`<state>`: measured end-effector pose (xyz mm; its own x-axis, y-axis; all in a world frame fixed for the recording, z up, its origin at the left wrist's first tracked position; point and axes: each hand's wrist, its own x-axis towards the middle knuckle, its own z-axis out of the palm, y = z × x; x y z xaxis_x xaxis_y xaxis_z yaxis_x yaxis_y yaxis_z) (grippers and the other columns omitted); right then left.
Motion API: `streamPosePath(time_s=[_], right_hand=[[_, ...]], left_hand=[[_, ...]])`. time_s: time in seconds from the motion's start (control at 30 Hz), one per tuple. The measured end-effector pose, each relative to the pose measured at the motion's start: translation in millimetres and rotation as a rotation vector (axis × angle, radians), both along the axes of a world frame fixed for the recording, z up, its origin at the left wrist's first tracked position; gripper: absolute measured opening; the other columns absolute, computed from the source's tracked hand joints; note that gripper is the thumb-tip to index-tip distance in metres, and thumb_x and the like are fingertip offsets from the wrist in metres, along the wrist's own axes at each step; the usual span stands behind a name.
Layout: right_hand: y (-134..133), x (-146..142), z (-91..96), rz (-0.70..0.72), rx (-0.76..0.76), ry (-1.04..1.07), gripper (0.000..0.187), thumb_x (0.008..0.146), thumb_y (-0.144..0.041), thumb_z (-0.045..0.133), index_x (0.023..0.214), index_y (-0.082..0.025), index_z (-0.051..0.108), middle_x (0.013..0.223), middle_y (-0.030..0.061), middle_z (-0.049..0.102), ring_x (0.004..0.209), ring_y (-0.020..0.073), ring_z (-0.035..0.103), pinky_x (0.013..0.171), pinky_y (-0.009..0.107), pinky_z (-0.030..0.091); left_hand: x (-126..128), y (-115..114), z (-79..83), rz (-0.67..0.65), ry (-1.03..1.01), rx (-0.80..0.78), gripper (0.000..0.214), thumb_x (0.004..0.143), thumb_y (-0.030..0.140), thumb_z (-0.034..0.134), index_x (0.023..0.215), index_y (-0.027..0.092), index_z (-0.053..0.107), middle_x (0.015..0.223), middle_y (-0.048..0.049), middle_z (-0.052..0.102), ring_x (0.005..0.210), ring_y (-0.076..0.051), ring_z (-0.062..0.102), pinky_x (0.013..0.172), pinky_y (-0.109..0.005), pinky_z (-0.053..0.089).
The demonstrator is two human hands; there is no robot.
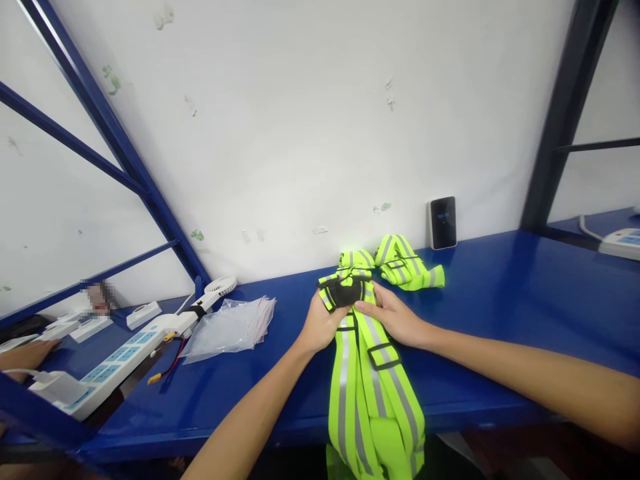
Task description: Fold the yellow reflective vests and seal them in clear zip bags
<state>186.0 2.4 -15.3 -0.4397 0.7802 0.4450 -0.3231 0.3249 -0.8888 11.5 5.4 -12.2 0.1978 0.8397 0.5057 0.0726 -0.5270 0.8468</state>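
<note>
Gripping a hi-vis safety vest at its gathered upper end, you have your left hand curled around the side of the bundle, with its fingers closed behind a black fastening pad. Your right hand lies across the same end, fingers together and nearly flat, pressing on the fabric; from this view you can't tell whether its thumb pinches anything. The vest's long axis runs from that bundle, close to the far edge of the blue steel bench top, across the bench and over the near edge, with its lower length hanging off. Your left hand is nearer the black pad, your right nearer a black strap slider. Your left forearm rises from the bottom of the view, while your right forearm reaches in low from the right, above the near edge. Just beyond your right hand, a second folded vest lies against the wall. Toward the left end sit clear zip bags, a white fan and a power strip; a co-worker's hand shows at the far left.
</note>
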Motion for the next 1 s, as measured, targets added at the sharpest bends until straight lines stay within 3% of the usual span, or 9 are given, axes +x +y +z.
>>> streamPosePath(time_s=[0.2,0.33,0.43,0.53,0.67,0.83,1.0], right_hand=[[3.9,0.8,-4.7,0.020,-0.069,0.019,0.044,0.083,-0.033,0.068,0.124,-0.025,0.052,0.113,0.0049,0.070,0.103,0.0263,0.066,0.090,0.043,0.052],[9.6,3.0,-9.1,-0.075,-0.060,-0.035,0.039,0.082,-0.035,0.069,0.117,-0.023,0.056,0.104,0.0048,0.072,0.091,0.0258,0.069,0.082,0.041,0.054],[11.9,3.7,-10.6,-0.136,-0.042,-0.063,0.038,0.080,-0.037,0.070,0.113,-0.022,0.059,0.108,0.0057,0.071,0.095,0.0270,0.067,0.087,0.043,0.051],[11.7,3.1,-11.3,-0.195,0.003,-0.077,0.039,0.082,-0.039,0.068,0.116,-0.023,0.057,0.117,0.0058,0.067,0.107,0.0273,0.062,0.096,0.043,0.046],[10.0,2.0,-11.9,-0.292,0.062,-0.128,0.039,0.086,-0.042,0.062,0.119,-0.025,0.052,0.123,0.0062,0.062,0.113,0.0270,0.057,0.099,0.044,0.044],[7.6,2.6,-10.8,-0.405,0.172,-0.179,0.036,0.090,-0.042,0.056,0.121,-0.026,0.049,0.121,0.0057,0.061,0.114,0.0263,0.056,0.101,0.044,0.043],[8.6,3.2,-13.2,-0.447,0.268,-0.230,0.040,0.091,-0.040,0.055,0.128,-0.027,0.048,0.129,0.0056,0.058,0.119,0.0262,0.054,0.104,0.042,0.040]], left_hand=[[-3.6,-3.0,-1.3,-0.078,-0.017,-0.042,0.053,0.074,0.026,0.075,0.122,0.018,0.054,0.121,-0.0089,0.064,0.112,-0.025,0.058,0.100,-0.036,0.042],[-7.4,0.6,-8.7,-0.225,-0.156,-0.250,0.048,0.080,0.031,0.065,0.125,0.019,0.052,0.110,-0.0070,0.067,0.103,-0.025,0.062,0.093,-0.037,0.045],[-8.3,4.0,-11.7,-0.293,-0.280,-0.359,0.046,0.084,0.036,0.056,0.126,0.020,0.049,0.105,-0.0062,0.067,0.097,-0.025,0.063,0.088,-0.039,0.046],[-8.9,6.4,-11.1,-0.288,-0.292,-0.344,0.050,0.079,0.029,0.058,0.127,0.023,0.046,0.114,-0.0041,0.064,0.107,-0.026,0.059,0.096,-0.040,0.043],[-7.9,7.3,-8.7,-0.191,-0.099,-0.267,0.064,0.070,0.012,0.067,0.129,0.024,0.046,0.124,-0.0037,0.059,0.121,-0.025,0.050,0.106,-0.039,0.033],[1.1,3.6,-7.0,-0.282,-0.152,-0.248,0.069,0.073,0.024,0.075,0.134,0.023,0.042,0.127,-0.0080,0.058,0.120,-0.025,0.052,0.105,-0.040,0.036],[6.8,4.1,-7.1,-0.279,-0.219,-0.280,0.051,0.073,0.030,0.077,0.118,0.019,0.055,0.119,-0.0088,0.065,0.114,-0.025,0.058,0.099,-0.039,0.041]])
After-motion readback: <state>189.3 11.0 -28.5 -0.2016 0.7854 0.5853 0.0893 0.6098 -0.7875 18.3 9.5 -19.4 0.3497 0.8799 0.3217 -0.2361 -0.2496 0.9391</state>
